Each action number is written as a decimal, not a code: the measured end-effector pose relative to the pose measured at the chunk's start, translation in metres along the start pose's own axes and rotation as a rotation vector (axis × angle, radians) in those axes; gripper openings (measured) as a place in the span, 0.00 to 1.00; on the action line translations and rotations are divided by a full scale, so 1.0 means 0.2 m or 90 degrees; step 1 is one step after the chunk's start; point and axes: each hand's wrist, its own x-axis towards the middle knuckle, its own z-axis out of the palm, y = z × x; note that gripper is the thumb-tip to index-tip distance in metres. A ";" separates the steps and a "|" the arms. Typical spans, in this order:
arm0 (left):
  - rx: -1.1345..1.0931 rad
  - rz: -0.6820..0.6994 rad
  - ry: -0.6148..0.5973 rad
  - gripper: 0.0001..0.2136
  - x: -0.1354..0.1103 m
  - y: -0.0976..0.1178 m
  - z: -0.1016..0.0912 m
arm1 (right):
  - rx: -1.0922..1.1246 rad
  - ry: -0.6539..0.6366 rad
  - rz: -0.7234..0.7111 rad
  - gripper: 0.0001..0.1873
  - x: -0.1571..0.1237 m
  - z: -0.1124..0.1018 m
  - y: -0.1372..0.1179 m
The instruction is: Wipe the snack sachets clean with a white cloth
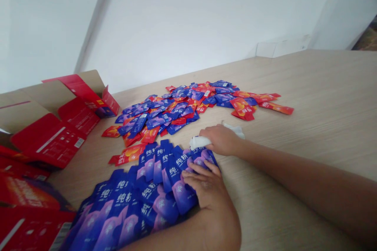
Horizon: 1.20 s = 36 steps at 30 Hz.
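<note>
My left hand (pixel 204 184) lies with fingers stretched out on blue and purple pouches, at the right end of their overlapping rows. These blue pouches (pixel 123 200) spread across the lower middle of the view, printed with white characters. Just beyond it, my right hand (pixel 223 140) is closed on a crumpled white cloth (pixel 235 129), which sticks out on both sides of the fingers. The cloth's left end touches the top of a blue pouch beside it. My left forearm hides some of the nearest pouches.
A loose heap of small blue and red-orange sachets (pixel 176 108) lies farther back on the wooden table (pixel 309 98). Open red cardboard boxes (pixel 53 137) stand along the left side. Behind the table rises a white wall (pixel 191 19), with a white box-like piece (pixel 279 47) at its foot.
</note>
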 end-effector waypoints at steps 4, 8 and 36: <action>-0.020 0.024 -0.016 0.23 0.00 -0.03 -0.03 | 0.073 0.061 -0.063 0.15 -0.01 -0.03 -0.02; -0.044 0.047 -0.030 0.23 0.01 -0.04 -0.04 | 0.101 -0.028 -0.189 0.13 -0.02 -0.04 -0.06; -0.119 0.034 -0.030 0.23 0.01 -0.04 -0.04 | 0.108 -0.009 -0.150 0.17 -0.02 -0.03 -0.04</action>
